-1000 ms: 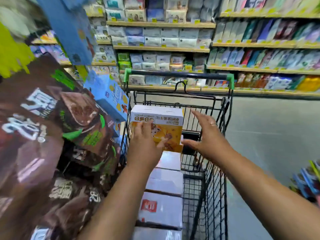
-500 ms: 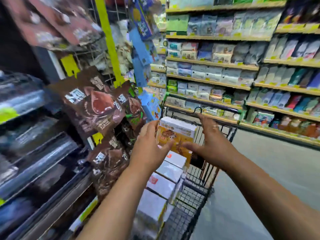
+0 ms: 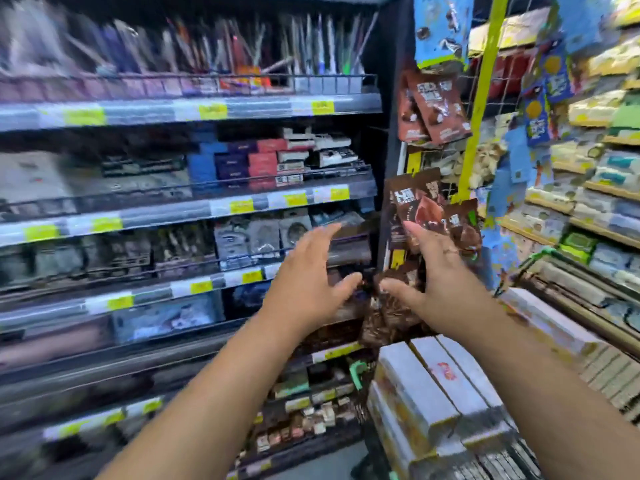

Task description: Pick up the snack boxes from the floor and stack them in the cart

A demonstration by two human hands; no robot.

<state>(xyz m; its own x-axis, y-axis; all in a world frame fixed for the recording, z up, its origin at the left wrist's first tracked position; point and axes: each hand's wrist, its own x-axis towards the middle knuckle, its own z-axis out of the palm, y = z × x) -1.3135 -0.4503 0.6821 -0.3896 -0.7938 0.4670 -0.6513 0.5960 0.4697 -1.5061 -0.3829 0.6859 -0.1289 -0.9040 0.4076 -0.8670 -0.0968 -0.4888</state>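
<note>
Left hand point(image 3: 308, 289) and right hand point(image 3: 440, 282) spread, holding nothing | snack boxes point(image 3: 415, 382) at 5 o'clock | we judge light, rigid cardboard; clasp opposite sides.

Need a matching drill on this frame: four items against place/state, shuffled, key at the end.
Items
1. left hand
2. snack boxes
3. brown pouches
4. yellow price tags

Place/state
A. hanging on the wire rack, upper right
B. stacked in the cart, lower right
C. open, holding nothing, mid-frame
D. along the shelf edges, left side

Pairs: 1-C, 2-B, 3-A, 4-D
</note>
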